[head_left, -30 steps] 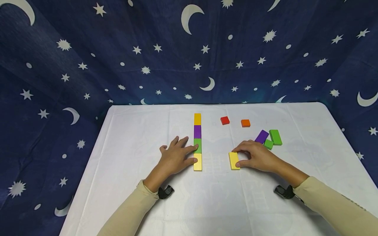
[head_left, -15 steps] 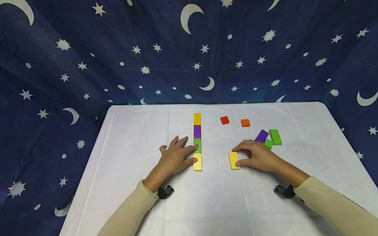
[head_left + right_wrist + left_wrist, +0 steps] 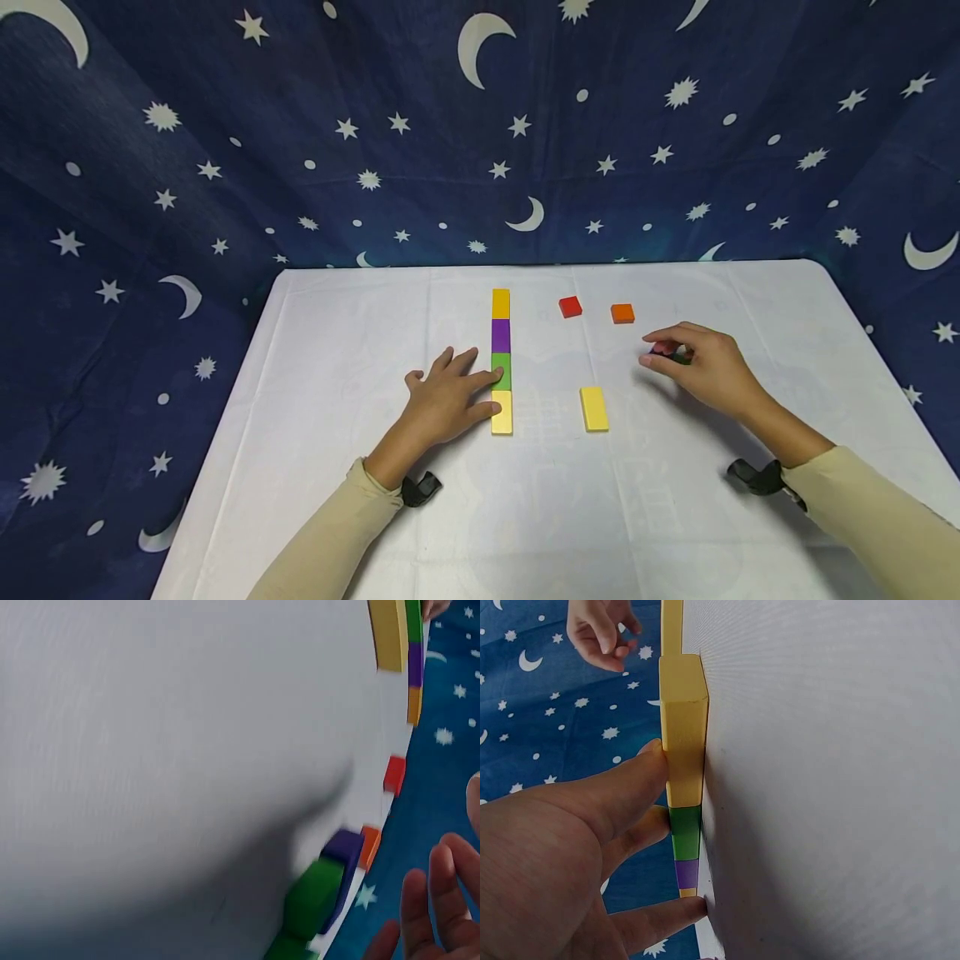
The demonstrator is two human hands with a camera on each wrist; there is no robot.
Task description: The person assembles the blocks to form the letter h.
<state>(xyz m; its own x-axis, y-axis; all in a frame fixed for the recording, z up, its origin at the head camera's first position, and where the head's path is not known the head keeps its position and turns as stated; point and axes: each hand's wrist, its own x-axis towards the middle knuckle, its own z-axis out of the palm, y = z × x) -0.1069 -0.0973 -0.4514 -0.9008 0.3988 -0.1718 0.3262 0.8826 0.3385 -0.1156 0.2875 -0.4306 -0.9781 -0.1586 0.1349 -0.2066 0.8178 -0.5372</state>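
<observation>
Four-colour line of blocks on the table: yellow-orange [image 3: 501,303], purple [image 3: 501,336], green [image 3: 506,361] and pale yellow block [image 3: 502,426], set end to end. My left hand [image 3: 442,398] rests beside them, fingers spread, its index fingertip on the green block and its thumb on the pale yellow one. A loose yellow block [image 3: 595,408] lies to the right of the line. My right hand [image 3: 708,367] is over the right side, holding nothing, thumb and fingers apart. Below it, largely hidden in the head view, are a purple block [image 3: 346,847] and green blocks [image 3: 311,900].
A small red block [image 3: 571,307] and a small orange block [image 3: 622,313] lie toward the back of the white table [image 3: 525,517]. A dark blue curtain [image 3: 420,67] with moons and stars stands behind the table and at both sides.
My right hand has let go of the loose yellow block and moved right and back, over the purple and green blocks. The left hand stays in place on the line.
</observation>
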